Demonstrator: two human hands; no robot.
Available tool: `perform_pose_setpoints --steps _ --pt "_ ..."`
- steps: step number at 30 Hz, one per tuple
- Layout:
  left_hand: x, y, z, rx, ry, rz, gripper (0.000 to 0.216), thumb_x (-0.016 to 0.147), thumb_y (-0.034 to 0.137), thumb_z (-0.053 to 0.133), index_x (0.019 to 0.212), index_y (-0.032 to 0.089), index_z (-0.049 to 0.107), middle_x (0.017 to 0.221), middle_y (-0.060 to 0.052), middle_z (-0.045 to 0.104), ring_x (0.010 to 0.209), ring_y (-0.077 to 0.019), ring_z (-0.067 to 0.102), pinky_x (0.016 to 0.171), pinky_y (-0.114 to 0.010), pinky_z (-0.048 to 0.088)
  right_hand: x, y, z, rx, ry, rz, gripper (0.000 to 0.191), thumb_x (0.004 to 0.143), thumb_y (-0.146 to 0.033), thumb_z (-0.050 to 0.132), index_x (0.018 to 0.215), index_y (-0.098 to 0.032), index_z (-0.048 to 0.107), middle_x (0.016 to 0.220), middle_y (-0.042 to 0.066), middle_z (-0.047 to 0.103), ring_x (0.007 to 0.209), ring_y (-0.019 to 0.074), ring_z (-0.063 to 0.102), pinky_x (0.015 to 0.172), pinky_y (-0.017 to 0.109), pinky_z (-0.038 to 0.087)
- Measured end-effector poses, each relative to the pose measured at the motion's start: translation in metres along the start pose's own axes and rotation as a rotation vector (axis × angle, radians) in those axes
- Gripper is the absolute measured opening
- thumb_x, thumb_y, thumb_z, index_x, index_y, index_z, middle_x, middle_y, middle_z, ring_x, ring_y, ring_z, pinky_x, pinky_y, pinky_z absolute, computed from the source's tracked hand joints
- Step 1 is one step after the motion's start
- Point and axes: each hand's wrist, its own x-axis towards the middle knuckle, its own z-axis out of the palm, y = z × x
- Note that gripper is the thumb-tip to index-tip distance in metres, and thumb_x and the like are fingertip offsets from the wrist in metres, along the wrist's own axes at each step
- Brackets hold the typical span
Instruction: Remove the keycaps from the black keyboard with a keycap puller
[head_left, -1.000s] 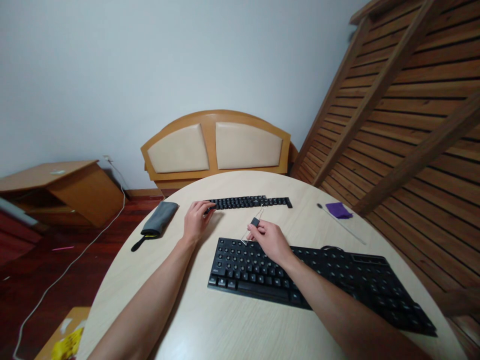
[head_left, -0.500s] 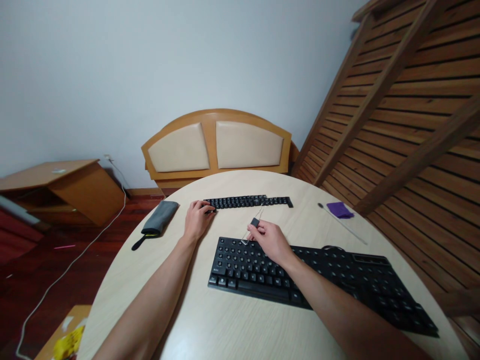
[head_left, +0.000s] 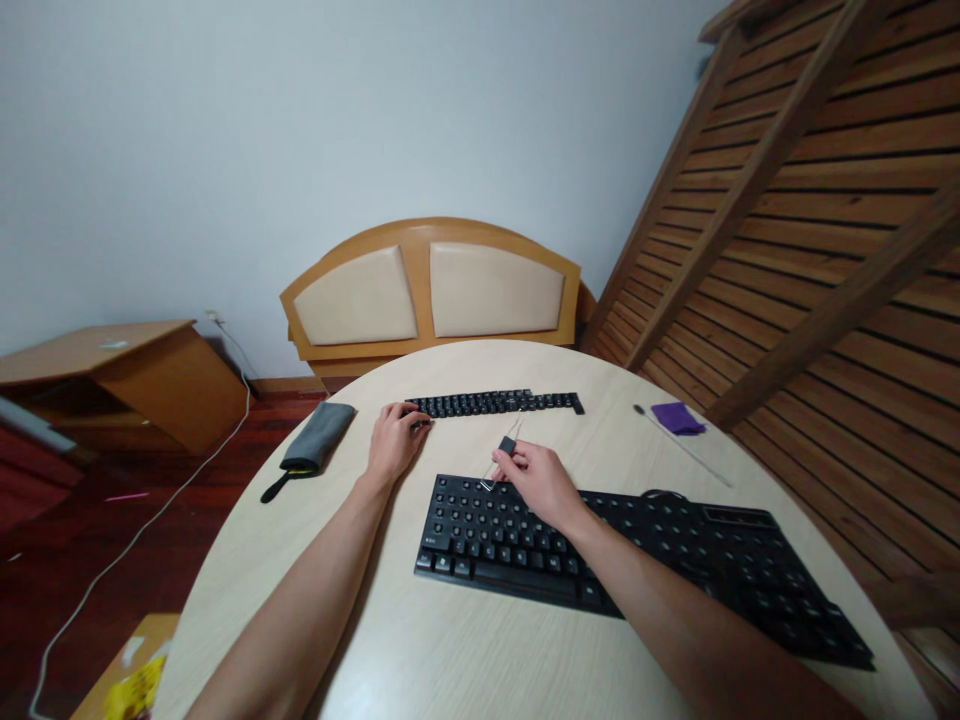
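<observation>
A black keyboard (head_left: 517, 585) lies on the round table, with many upper keycaps off and a few lower rows still capped. My right hand (head_left: 536, 480) is above its upper left part, closed around a keycap puller (head_left: 508, 445) with a dark handle and thin wire loops at both ends. The lower loop is close to the keyboard's top edge; contact cannot be made out. Farther back, loose black keycaps (head_left: 480, 403) lie in neat rows. At their left end my left hand (head_left: 394, 440) has its fingers curled on a dark keycap, mostly covered by the fingertips.
A grey pouch (head_left: 319, 440) with a black strap lies at the table's left. Toward the right are a purple cloth (head_left: 679, 418) and a thin long-handled brush (head_left: 682, 446). Behind the table stands a padded headboard (head_left: 435, 285); wooden slats (head_left: 810, 230) lean at the right.
Both hands and the puller stay in nearly the same place. The whole view has shifted very slightly.
</observation>
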Motion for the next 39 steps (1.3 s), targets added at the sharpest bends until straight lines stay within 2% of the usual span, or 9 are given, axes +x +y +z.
perform_pose_setpoints --steps 21,28,31,33,36,39 --pt "-0.001 -0.002 0.004 -0.019 0.03 -0.015 0.013 0.086 0.022 0.066 0.097 0.023 0.073 0.111 -0.008 0.067 0.106 -0.029 0.056 0.093 -0.044 0.051 -0.003 -0.007 -0.002 -0.022 -0.019 -0.004 0.026 0.092 -0.037 0.057 0.079 -0.017 0.066 0.075 0.007 0.075 0.073 0.0209 0.073 0.071 0.031 0.055" --pt "0.0 -0.001 0.002 -0.046 0.047 0.006 0.019 0.085 0.019 0.066 0.103 0.022 0.069 0.112 -0.009 0.066 0.106 -0.0291 0.056 0.095 -0.045 0.05 -0.002 -0.011 -0.001 -0.021 -0.017 -0.002 0.024 0.091 -0.036 0.057 0.079 -0.017 0.067 0.074 0.007 0.075 0.071 0.0213 0.072 0.07 0.031 0.055" --pt "0.0 0.012 -0.005 -0.073 0.065 0.027 0.019 0.088 0.021 0.063 0.107 0.022 0.066 0.116 -0.009 0.065 0.109 -0.0276 0.056 0.098 -0.044 0.049 -0.003 -0.014 -0.001 -0.032 -0.025 -0.008 0.024 0.09 -0.035 0.057 0.079 -0.017 0.067 0.074 0.006 0.075 0.072 0.0205 0.072 0.07 0.03 0.055" --pt "-0.003 0.028 -0.013 -0.138 0.049 0.05 0.018 0.091 0.024 0.058 0.107 0.022 0.065 0.115 -0.009 0.064 0.109 -0.0259 0.057 0.099 -0.042 0.049 -0.004 -0.016 -0.001 -0.069 -0.036 -0.019 0.024 0.09 -0.035 0.057 0.077 -0.017 0.068 0.073 0.006 0.075 0.07 0.0197 0.072 0.07 0.029 0.054" --pt "-0.017 0.064 -0.027 -0.276 -0.112 0.057 0.016 0.093 0.025 0.054 0.106 0.021 0.063 0.11 -0.008 0.066 0.107 -0.0247 0.06 0.097 -0.043 0.05 -0.005 -0.017 -0.002 -0.115 -0.052 -0.041 0.027 0.091 -0.036 0.056 0.075 -0.017 0.068 0.072 0.005 0.075 0.069 0.0189 0.071 0.068 0.027 0.053" --pt "-0.043 0.099 -0.04 -0.328 -0.246 0.018 0.02 0.092 0.021 0.053 0.11 0.019 0.061 0.113 -0.009 0.067 0.108 -0.0251 0.062 0.098 -0.044 0.051 -0.006 -0.015 -0.002 -0.123 -0.039 -0.052 0.026 0.091 -0.036 0.056 0.076 -0.017 0.068 0.072 0.005 0.074 0.069 0.019 0.071 0.067 0.027 0.053"
